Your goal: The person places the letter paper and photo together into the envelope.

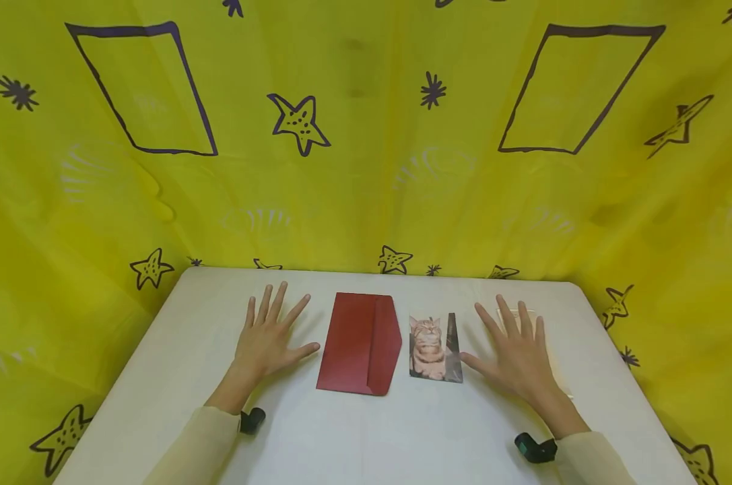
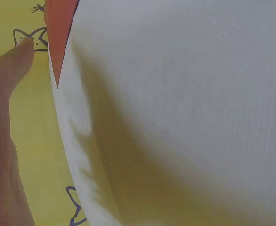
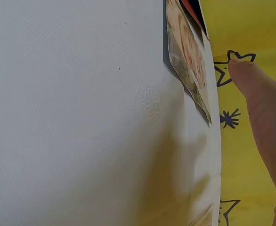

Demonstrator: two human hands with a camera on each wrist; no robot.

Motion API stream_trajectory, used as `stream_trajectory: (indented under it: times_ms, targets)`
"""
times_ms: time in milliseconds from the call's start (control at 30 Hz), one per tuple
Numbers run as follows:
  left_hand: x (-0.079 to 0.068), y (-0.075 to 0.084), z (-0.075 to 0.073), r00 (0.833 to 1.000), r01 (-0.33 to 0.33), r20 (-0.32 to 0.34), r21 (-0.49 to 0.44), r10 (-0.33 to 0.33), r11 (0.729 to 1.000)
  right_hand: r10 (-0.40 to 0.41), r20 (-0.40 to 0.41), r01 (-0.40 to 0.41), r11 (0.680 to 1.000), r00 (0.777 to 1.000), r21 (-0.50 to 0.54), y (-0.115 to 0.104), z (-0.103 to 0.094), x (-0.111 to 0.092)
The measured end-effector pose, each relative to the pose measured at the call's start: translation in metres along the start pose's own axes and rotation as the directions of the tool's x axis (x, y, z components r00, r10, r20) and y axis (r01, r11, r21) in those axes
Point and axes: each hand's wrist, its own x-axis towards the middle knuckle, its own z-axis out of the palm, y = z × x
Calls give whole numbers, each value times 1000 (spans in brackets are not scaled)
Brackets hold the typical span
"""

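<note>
A red envelope [image 1: 347, 343] lies on the white table with its flap opened out toward the right. Just right of it is a photo [image 1: 427, 350] of an orange cat. My left hand [image 1: 264, 337], fingers spread, hovers left of the envelope and holds nothing; its shadow falls on the table. On the other side my right hand [image 1: 519, 353] is spread too, its thumb tip overlapping the photo's right edge in the head view. Partly hidden beneath that hand is a pale flat item with a light border [image 1: 561, 377]. In the right wrist view the photo [image 3: 187, 56] stands slightly off the surface along one edge.
The white table [image 1: 366, 438] has a rounded far edge against a yellow curtain [image 1: 366, 202] printed with stars and shells. The curtain also hangs down both sides. A small black wrist camera [image 1: 253, 421] sits at the left cuff, another black camera [image 1: 534, 449] at the right.
</note>
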Motion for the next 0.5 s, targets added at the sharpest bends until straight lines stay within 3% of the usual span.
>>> stream_trajectory:
  times_ms: [200,500]
  targets:
    - [1,4,1,999,-41,14,-29,41,999,-39,-31,39,999,999,-4,-1,4,2]
    - [11,18,5,992,-118,30,-149,123,982,-90,-27,91,995,996,37,-12,11,11]
